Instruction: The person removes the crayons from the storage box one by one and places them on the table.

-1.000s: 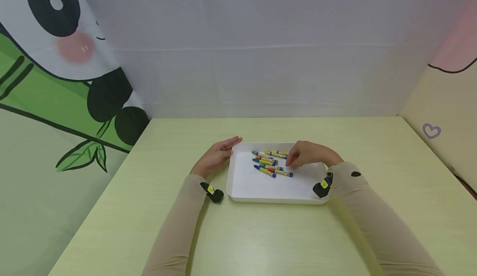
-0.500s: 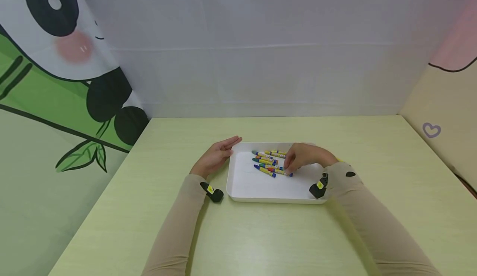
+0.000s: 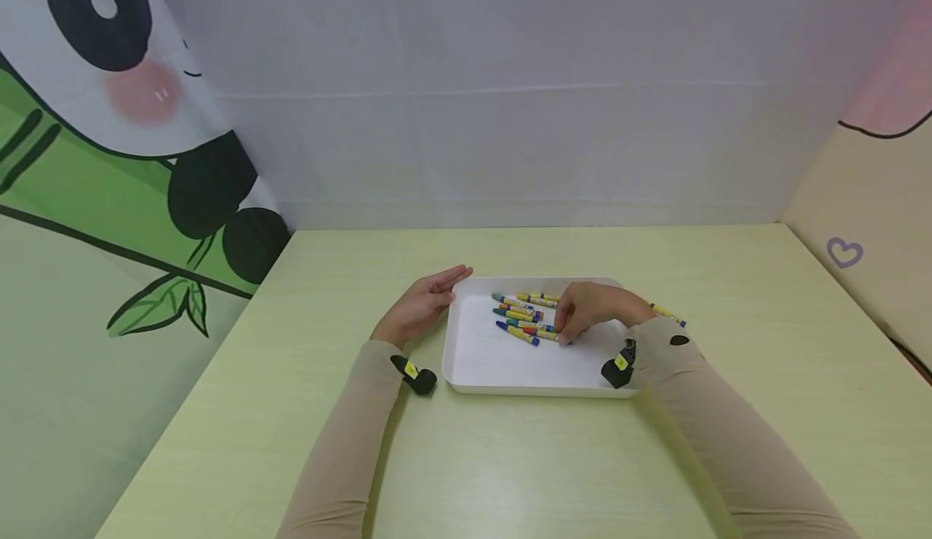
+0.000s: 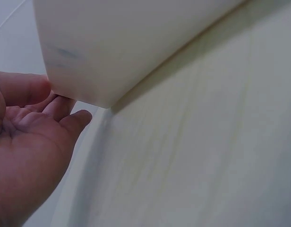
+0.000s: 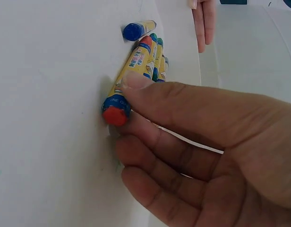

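A shallow white tray [image 3: 510, 375] holds several yellow-wrapped crayons [image 3: 518, 314]. My left hand [image 3: 418, 308] holds the tray at its far left corner, thumb at the rim and fingers extending past it. In the left wrist view, the tray's corner [image 4: 84, 71] meets the thumb and fingers. My right hand [image 3: 595, 306] reaches into the tray and pinches a red crayon [image 5: 115, 115] between thumb and index finger. Its other fingers are bent below. A blue crayon [image 5: 138, 30] and some green-tipped ones lie just beyond the red one.
One more crayon [image 3: 670, 316] lies on the table outside the tray, beyond the right wrist. The pale table [image 3: 539, 466] runs back to a grey cloth wall [image 3: 524, 159]. A printed panel [image 3: 146, 183] stands on the left and another [image 3: 859, 199] on the right.
My right hand has come slightly left and down onto the red crayon and now pinches it. The crayon outside the tray has come into view behind the wrist. The left hand stays put.
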`<state>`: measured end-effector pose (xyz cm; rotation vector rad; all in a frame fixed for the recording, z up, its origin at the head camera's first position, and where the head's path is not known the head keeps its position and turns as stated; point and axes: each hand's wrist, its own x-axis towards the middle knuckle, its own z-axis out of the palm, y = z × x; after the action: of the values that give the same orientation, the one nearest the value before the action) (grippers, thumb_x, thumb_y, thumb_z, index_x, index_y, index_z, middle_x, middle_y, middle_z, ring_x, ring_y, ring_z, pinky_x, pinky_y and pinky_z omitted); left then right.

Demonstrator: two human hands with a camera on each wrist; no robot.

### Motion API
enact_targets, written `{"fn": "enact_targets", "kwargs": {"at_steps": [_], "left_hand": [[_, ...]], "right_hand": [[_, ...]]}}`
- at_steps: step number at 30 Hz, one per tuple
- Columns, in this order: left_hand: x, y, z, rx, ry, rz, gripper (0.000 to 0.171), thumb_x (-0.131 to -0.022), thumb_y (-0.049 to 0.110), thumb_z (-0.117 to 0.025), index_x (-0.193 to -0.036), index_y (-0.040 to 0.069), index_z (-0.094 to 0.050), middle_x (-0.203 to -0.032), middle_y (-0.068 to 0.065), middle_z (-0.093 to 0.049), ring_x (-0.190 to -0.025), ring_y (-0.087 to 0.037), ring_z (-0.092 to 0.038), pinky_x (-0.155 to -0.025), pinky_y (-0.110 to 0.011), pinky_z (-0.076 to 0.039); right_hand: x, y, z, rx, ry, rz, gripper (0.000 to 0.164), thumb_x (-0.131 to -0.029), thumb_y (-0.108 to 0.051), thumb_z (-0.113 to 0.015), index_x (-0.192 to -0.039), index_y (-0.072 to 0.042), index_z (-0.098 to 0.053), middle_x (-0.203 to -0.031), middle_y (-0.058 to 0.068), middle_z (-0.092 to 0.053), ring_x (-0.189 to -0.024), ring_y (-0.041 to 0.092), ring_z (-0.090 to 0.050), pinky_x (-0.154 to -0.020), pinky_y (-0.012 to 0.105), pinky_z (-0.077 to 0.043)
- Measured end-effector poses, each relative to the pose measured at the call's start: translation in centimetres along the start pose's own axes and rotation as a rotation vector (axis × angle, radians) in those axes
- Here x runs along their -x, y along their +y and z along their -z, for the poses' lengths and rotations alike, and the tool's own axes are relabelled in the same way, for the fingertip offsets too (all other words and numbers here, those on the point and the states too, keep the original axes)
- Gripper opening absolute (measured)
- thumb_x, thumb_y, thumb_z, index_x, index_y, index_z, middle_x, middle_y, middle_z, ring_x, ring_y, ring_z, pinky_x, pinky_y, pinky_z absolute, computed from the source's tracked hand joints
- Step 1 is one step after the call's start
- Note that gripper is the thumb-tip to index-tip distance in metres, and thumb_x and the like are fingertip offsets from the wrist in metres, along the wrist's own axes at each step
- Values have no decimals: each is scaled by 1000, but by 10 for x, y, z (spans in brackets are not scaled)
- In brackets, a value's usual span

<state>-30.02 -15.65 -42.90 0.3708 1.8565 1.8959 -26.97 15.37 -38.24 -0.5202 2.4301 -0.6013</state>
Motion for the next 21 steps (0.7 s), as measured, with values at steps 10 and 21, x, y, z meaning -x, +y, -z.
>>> {"fn": "enact_targets", "kwargs": {"at_steps": [10, 21], "left_hand": [[-3, 0, 0, 37, -22, -19, 56, -99, -8, -32, -153, 7, -25, -159, -4, -26, -148, -18, -17, -119, -38, -20], [-7, 0, 0, 32, -12, -10, 56, -100, -7, -32, -153, 8, -25, -159, -2, -27, -148, -17, -18, -119, -38, -21]], "right_hand": [[3, -3, 4, 25, 12, 20, 10, -81, -16, -76, -84, -10, -70, -78, -3, -62, -71, 10, -51, -64, 22, -42], [2, -2, 10, 61, 19, 32, 6, -81, -15, -75, -84, -11, -72, -82, -1, -66, -75, 11, -54, -69, 23, -44]]}}
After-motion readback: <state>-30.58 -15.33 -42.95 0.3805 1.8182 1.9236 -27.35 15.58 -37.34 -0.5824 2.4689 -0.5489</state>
